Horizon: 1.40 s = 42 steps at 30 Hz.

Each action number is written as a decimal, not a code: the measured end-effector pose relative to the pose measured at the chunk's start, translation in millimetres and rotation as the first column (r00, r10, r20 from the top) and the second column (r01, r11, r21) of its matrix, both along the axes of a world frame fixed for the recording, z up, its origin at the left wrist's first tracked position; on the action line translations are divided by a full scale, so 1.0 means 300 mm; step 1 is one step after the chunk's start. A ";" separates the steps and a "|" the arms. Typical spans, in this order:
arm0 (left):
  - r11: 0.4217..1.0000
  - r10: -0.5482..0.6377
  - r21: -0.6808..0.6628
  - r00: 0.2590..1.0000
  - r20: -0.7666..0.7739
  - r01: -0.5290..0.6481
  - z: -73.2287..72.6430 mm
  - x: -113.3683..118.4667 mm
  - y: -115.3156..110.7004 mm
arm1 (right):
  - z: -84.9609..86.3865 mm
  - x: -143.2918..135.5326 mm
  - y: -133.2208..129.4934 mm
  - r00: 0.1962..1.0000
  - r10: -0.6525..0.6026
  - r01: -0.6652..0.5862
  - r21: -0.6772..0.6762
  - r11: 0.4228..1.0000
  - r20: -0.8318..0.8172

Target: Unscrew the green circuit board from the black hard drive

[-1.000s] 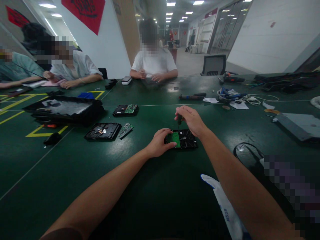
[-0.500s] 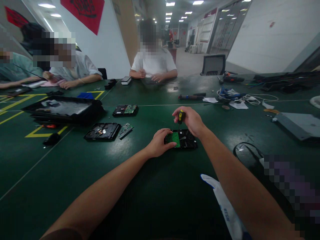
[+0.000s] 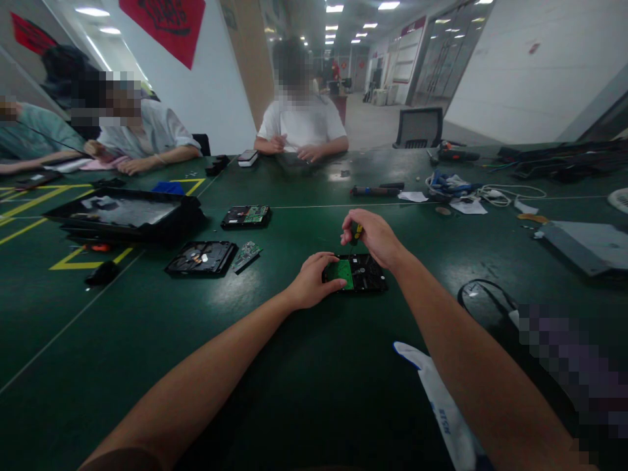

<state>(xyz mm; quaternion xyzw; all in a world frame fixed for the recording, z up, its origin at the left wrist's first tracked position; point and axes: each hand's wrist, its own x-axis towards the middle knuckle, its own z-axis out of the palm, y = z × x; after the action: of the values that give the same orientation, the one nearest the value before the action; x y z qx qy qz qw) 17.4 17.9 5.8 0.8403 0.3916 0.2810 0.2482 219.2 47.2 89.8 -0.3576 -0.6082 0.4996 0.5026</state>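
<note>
A black hard drive (image 3: pixel 370 273) with a green circuit board (image 3: pixel 345 269) lies on the dark green table. My left hand (image 3: pixel 314 280) grips its left end, thumb on the near side and fingers on the far side. Over the far edge, my right hand (image 3: pixel 371 234) is closed around a yellow and black screwdriver (image 3: pixel 358 233), most of its handle hidden by the fingers. The screwdriver's shaft points down at the drive; its tip is too small to make out.
Left of my hands lie another hard drive (image 3: pixel 201 258), a loose circuit board (image 3: pixel 247 256) and a third drive (image 3: pixel 246 216). A black tray (image 3: pixel 125 209) stands farther left. A white glove (image 3: pixel 444 399) lies under my right forearm. A person (image 3: pixel 301 127) sits opposite.
My right hand has turned around the screwdriver, so its fingers now cover more of the handle. My left hand and the hard drive have stayed in place.
</note>
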 end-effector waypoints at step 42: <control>1.000 0.011 0.000 1.000 0.009 -0.011 -0.003 0.002 -0.003 | -0.007 0.005 0.013 0.999 -0.051 0.051 0.011 0.999 -0.006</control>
<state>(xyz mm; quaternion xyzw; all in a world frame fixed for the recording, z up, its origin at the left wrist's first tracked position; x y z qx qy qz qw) 18.1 17.0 5.0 0.8368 0.3950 0.2862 0.2486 220.8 51.1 87.7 -0.3688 -0.6004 0.4841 0.5188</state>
